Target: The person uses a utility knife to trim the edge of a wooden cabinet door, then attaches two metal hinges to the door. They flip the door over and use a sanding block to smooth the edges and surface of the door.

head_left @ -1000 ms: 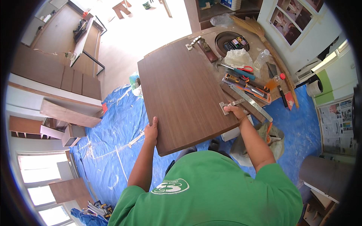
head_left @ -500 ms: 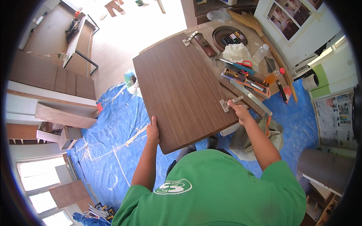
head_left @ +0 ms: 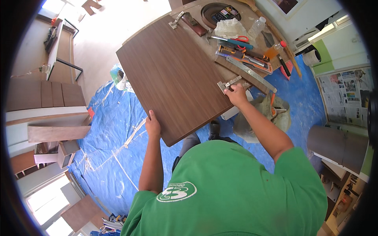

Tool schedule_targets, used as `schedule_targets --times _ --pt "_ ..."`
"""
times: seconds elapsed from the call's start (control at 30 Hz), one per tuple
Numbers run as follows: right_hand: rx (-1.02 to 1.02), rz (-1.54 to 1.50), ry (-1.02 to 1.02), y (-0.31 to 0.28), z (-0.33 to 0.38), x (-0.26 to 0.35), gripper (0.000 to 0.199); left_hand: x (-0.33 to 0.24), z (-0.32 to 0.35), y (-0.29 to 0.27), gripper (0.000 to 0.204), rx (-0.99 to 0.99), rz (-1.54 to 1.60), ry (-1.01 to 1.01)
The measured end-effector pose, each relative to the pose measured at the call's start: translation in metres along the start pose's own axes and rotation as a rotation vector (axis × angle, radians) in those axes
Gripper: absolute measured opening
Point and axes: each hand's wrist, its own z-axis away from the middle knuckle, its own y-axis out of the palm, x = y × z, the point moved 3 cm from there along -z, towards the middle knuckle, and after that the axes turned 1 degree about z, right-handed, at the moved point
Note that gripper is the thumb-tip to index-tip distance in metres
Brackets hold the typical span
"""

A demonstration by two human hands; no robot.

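Fingers of left hand (head_left: 152, 126) grip the brown panel (head_left: 175, 76) edge; right hand (head_left: 236, 94) fingers pinch its metal hinge (head_left: 229, 83).

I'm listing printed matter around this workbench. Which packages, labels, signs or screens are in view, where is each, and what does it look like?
Sheets of newspaper: spread at the far right, grey print with small pictures.
Clear plastic bottle: lying at the back of the bench, its label too small to make out.
White emblem on the green shirt: on the person's front, rounded.
Framed picture: upper right wall, dark, white-edged.
No screens visible.
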Motion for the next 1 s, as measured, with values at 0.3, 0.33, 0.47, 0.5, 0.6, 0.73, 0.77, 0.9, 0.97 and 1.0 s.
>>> schedule_targets --times 0.3,0.33,0.47,0.5,0.6,0.73,0.77,0.9,0.97,1.0 --pt "-0.099 0.119 -0.151 0.002 0.006 0.005 0.034 0.005 0.004 0.0 0.07 0.023 0.128 -0.011" --pt "-0.102 0.123 -0.158 0.001 0.007 0.005 0.034 0.004 0.004 0.001 0.069 0.018 0.108 -0.014" --pt "0.003 0.146 -0.132 -0.007 0.009 0.014 0.031 0.01 0.007 -0.002 0.067 0.024 0.234 0.001" --pt "0.004 0.141 -0.132 -0.009 0.01 0.013 0.031 0.009 0.008 0.0 0.066 0.023 0.244 -0.004" --pt "-0.003 0.15 -0.129 -0.009 0.01 0.01 0.031 0.008 0.009 0.003 0.068 0.034 0.263 -0.014" --pt "0.015 0.195 -0.122 -0.011 0.011 0.012 0.031 0.017 0.008 0.006 0.066 0.023 0.22 0.01" --pt "0.043 0.215 -0.102 -0.012 0.01 0.012 0.031 0.017 0.008 0.007 0.064 0.002 0.207 0.023" --pt "0.123 0.297 -0.035 -0.025 -0.002 0.025 0.034 0.024 0.007 0.006 0.063 0.032 0.19 0.0" --pt "0.17 0.307 0.004 -0.043 -0.017 0.048 0.035 0.03 0.006 0.002 0.062 0.035 0.186 -0.01" --pt "0.034 0.292 -0.081 -0.049 -0.034 0.063 0.039 0.027 0.008 0.003 0.062 0.031 0.178 -0.025"
